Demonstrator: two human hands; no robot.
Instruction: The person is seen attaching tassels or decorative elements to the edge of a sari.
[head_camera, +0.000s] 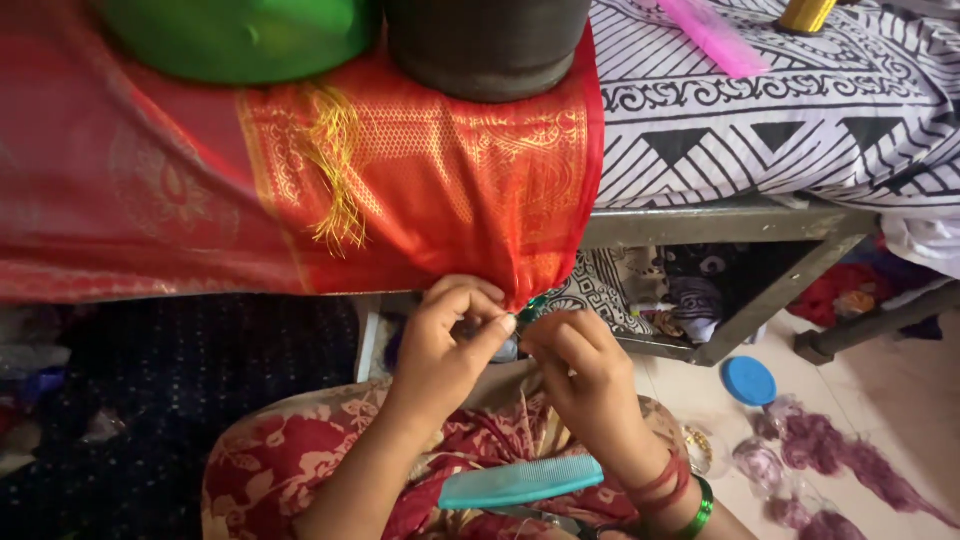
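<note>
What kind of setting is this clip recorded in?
Probably a home room used for handwork: a bed with a black-and-white patterned sheet, red and gold fabric draped over its edge, and purple thread tufts on the floor.

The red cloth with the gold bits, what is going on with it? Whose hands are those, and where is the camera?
The camera sits on a person's head and looks down, so the two hands are that person's own. No machine is here. The left hand and the right hand meet at the hanging edge of the red cloth and pinch it with their fingertips; something small and green shows between them, too tiny to name. The cloth lies over a bed, weighed down by a green bowl and a dark round pot. Gold threads hang from it. A teal comb rests on the person's lap. On the floor lie a blue lid and purple fluff.
</note>
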